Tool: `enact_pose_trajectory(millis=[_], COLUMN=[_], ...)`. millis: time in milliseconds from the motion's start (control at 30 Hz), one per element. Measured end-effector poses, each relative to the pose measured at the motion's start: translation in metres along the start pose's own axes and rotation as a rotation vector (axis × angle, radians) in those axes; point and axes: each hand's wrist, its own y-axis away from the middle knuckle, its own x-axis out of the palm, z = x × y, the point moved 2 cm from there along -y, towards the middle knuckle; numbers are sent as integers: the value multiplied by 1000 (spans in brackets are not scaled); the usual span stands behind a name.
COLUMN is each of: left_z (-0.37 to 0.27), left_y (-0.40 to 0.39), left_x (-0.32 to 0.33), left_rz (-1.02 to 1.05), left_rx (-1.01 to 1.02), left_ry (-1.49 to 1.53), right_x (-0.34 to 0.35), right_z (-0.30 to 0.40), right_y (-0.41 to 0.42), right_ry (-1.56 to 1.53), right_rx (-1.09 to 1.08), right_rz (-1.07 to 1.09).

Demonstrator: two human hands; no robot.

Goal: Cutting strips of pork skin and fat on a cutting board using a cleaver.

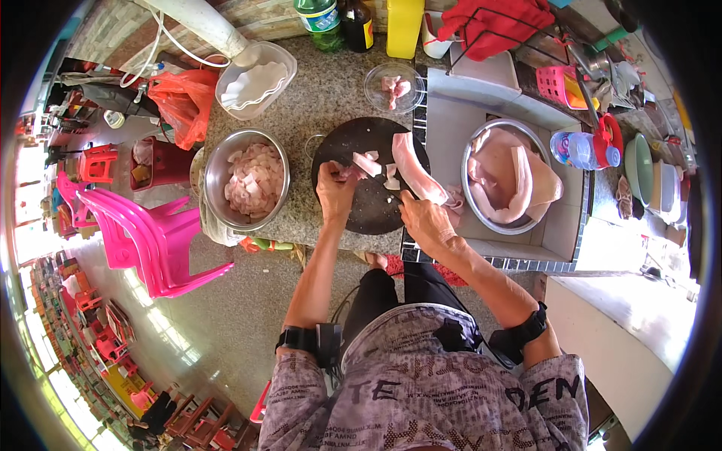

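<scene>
On the round dark cutting board (pixel 369 217), my left hand (pixel 337 189) has its fingers closed on a small piece of raw meat (pixel 342 170). My right hand (pixel 424 219) grips a knife (pixel 383 186), whose blade points left toward the left hand. Cut pale chunks of meat (pixel 368 163) lie between the hands. A long strip of fatty raw meat (pixel 416 169) rests at the board's right side, close above the right hand. Left of the board stands a steel bowl (pixel 210 197) of cut meat pieces (pixel 255 183).
A metal basin (pixel 467 208) with large slabs of meat (pixel 541 175) sits in the tiled sink (pixel 445 107). Behind the board is a clear dish (pixel 369 101) with meat scraps. A plastic container (pixel 287 67) stands back left; bottles (pixel 321 34) line the wall.
</scene>
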Motion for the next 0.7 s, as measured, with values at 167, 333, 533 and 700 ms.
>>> enact_pose_trajectory(millis=[167, 333, 533, 700], left_z=[-13, -22, -18, -19], left_y=[-2, -7, -2, 1], left_x=[7, 7, -4, -1], left_rz=[35, 74, 121, 102], left_rx=[30, -35, 42, 48], left_ry=[-262, -475, -534, -486], right_x=[-1, -8, -5, 2], right_z=[2, 3, 1, 0], right_y=[0, 2, 6, -3], right_ry=[12, -45, -6, 2], right_rx=[-6, 42, 94, 94], right_rz=[-3, 10, 108, 150])
